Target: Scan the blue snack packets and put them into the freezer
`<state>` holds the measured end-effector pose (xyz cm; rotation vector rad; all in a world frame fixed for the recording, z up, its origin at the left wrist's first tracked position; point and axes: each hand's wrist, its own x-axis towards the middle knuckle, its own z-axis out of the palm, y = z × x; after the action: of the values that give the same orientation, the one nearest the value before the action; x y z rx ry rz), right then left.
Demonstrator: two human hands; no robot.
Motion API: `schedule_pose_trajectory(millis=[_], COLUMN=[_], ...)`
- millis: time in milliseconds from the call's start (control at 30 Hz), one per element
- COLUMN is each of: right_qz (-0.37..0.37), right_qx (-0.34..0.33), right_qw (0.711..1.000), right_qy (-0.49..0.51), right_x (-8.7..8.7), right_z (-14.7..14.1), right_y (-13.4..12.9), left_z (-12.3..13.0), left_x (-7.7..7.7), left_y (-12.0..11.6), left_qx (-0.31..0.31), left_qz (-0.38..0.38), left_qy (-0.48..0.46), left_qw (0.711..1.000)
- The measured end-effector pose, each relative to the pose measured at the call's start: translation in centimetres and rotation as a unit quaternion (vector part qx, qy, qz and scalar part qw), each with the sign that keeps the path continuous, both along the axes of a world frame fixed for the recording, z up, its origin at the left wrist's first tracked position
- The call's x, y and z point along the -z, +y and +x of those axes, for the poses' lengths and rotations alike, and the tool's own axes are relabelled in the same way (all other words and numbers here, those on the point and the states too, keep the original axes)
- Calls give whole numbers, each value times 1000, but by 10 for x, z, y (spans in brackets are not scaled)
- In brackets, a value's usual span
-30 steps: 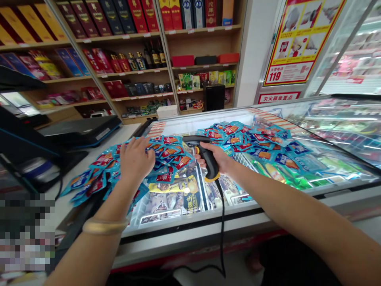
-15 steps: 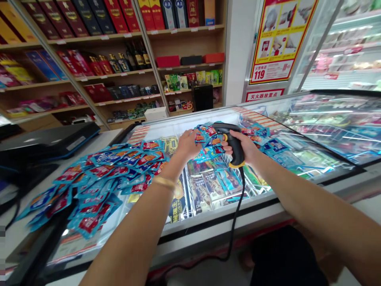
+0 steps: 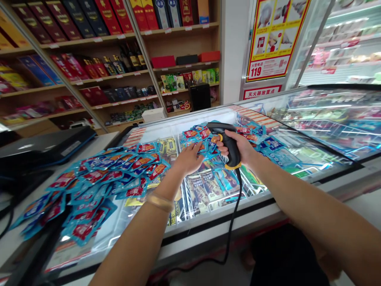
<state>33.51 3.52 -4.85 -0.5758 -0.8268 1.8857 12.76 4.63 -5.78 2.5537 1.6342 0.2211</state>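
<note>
My right hand (image 3: pixel 238 147) is wrapped round the handle of a black and yellow barcode scanner (image 3: pixel 231 153), its head pointing left over small blue and red packets (image 3: pixel 190 134). Beside the scanner, my left hand (image 3: pixel 190 159) lies palm down at the near edge of those packets, fingers apart, touching one of them. A large heap of similar packets (image 3: pixel 113 171) spreads over the glass to the left. More packets (image 3: pixel 253 131) lie right of the scanner. The scanner's cable hangs down toward the floor.
Under the glass-topped freezer (image 3: pixel 232 210) are wrapped ice creams in wire baskets. A black device (image 3: pixel 59 143) stands on the counter at left. Shelves (image 3: pixel 184 29) with boxes and bottles rise behind, and a red and yellow poster (image 3: pixel 270 39) hangs at right.
My left hand has moved slightly down, and its fingers have spread, showing more packets beyond it. The scanner remains in my right hand. The whole view has shifted a little.
</note>
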Motion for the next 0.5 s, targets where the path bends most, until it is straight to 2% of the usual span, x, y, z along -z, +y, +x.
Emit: schedule_pose_trajectory(millis=[200,400,500], right_qz=[-20,4,15], right_qx=[3,-8,-11], right_qw=[1000,1000,1000], right_qy=[-10,-13,-13], right_x=[1,4,5], right_z=[-3,-2,-2], right_y=[-4,-2,-2], left_z=[-5,-3,-2], left_x=[-2,12,14], left_y=[-20,-16,-15], left_qx=[2,-10,-40], left_qz=[-28,54,71], left_qy=[-46,-103,-156], left_qw=[999,993,984])
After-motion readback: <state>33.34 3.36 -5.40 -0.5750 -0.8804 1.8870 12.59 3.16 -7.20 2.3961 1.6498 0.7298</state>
